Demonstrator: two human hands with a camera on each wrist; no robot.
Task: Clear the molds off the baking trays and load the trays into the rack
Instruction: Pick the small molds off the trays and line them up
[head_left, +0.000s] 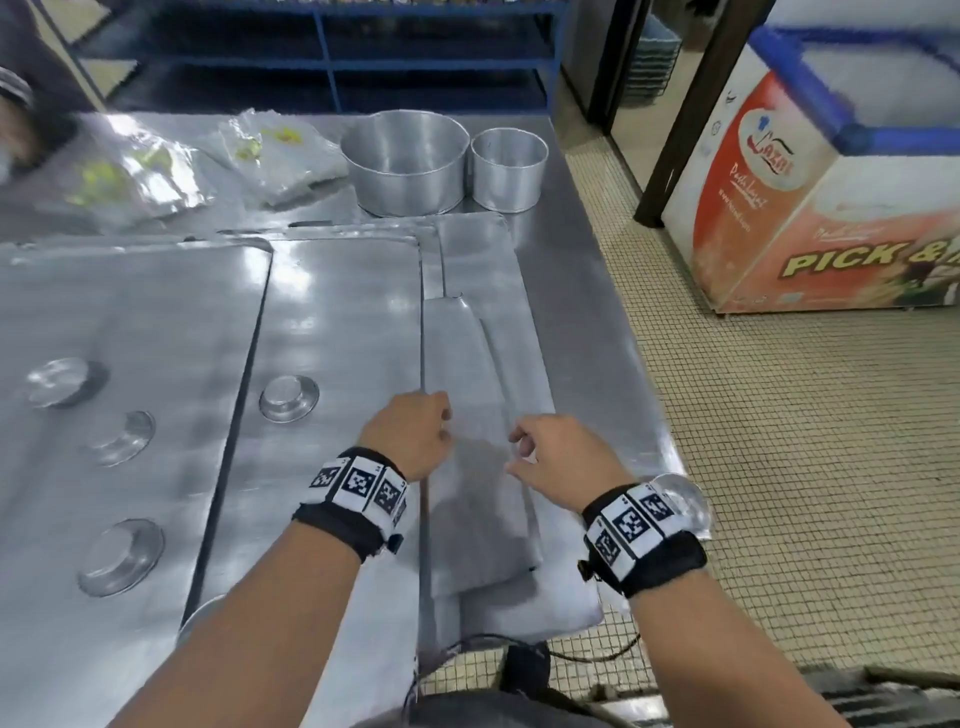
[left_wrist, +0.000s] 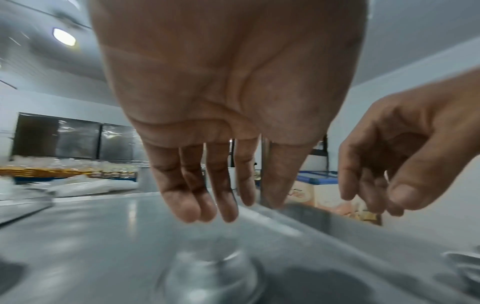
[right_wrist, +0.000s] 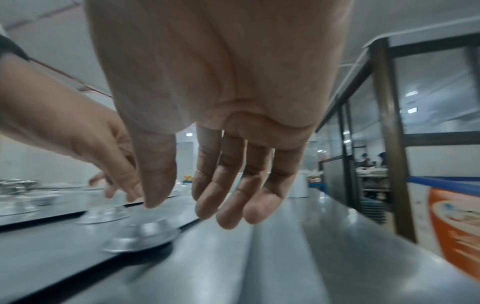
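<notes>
- Head view: the left hand (head_left: 410, 434) and the right hand (head_left: 563, 460) hovered side by side over the right part of a steel table (head_left: 613, 332), each with loosely curled fingers and holding nothing. The left hand lay at the right edge of the middle baking tray (head_left: 337, 322); the right hand lay above a stack of flat trays (head_left: 478, 499) beside it. One small round mold (head_left: 289, 398) stood on the middle tray, left of the left hand. Three more molds, among them one nearest the viewer (head_left: 120, 557), stood on the left baking tray (head_left: 130, 312). A further mold (head_left: 683, 501) sat at the table's right edge, just behind the right wrist. Two round pans, a large one (head_left: 408, 162) and a small one (head_left: 509, 169), stood touching at the far end, with plastic bags (head_left: 280, 156) to their left. A blue rack (head_left: 322, 57) stood behind the table, and a chest freezer (head_left: 810, 197) on the tiled floor (head_left: 779, 467) to the right.
- Left wrist view: the left hand's fingers (left_wrist: 197, 185) hung straight and relaxed, empty, above a blurred mold (left_wrist: 210, 273) on the tray. The right hand (left_wrist: 394, 160) showed at right, loosely curled and empty.
- Right wrist view: the right hand's fingers (right_wrist: 233, 195) hung relaxed and slightly spread, gripping nothing, over the flat trays. The left hand (right_wrist: 103, 156) reached in from the left above two blurred molds, the nearer one (right_wrist: 141, 236) on the tray's edge.
</notes>
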